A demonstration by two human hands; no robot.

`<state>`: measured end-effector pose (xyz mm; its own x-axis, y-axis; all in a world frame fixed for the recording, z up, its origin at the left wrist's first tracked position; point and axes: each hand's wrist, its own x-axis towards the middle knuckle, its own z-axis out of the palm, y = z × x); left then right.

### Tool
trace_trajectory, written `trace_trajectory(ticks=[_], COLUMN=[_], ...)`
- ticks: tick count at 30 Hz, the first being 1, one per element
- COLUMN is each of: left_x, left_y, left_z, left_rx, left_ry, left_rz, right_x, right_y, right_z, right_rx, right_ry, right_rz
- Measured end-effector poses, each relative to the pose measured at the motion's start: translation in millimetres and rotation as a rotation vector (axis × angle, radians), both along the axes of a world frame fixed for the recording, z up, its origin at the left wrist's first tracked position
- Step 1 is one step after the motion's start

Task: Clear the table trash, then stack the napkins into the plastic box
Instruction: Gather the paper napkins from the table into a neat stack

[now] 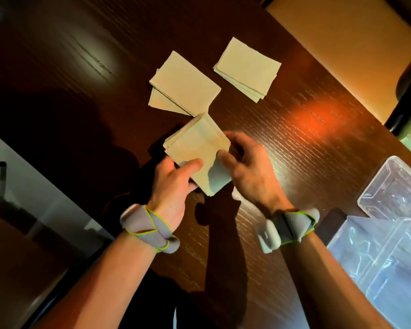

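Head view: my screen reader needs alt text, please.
Both hands, left and right, hold a napkin stack above a dark table. Two more piles lie beyond; a clear box sits right.

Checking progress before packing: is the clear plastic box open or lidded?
Open. The plastic box shows bare rims and no lid on top; a similar clear piece lies beside it.

- held napkin stack (197, 148): beige, squared, tilted, pinched at its near end between thumbs and fingers
- two flat napkin piles (184, 85), (247, 67): beyond the fingertips
- clear plastic box (375, 260): empty, right of the fingers
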<state>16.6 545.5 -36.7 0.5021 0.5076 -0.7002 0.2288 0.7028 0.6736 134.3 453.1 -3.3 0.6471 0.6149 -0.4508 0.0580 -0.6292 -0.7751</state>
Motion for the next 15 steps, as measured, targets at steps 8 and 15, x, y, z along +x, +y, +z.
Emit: trace_trajectory(ticks=[8, 15], left_x=[36, 65], left_y=[56, 91], left_z=[8, 13], left_rx=[-0.220, -0.214], left_ry=[-0.102, -0.044], left_rz=[0.032, 0.101], right_x=[69, 96], right_y=[87, 148], right_z=[10, -3], right_rx=[-0.039, -0.179], right_ry=[-0.098, -0.229], right_rz=[0.033, 0.131])
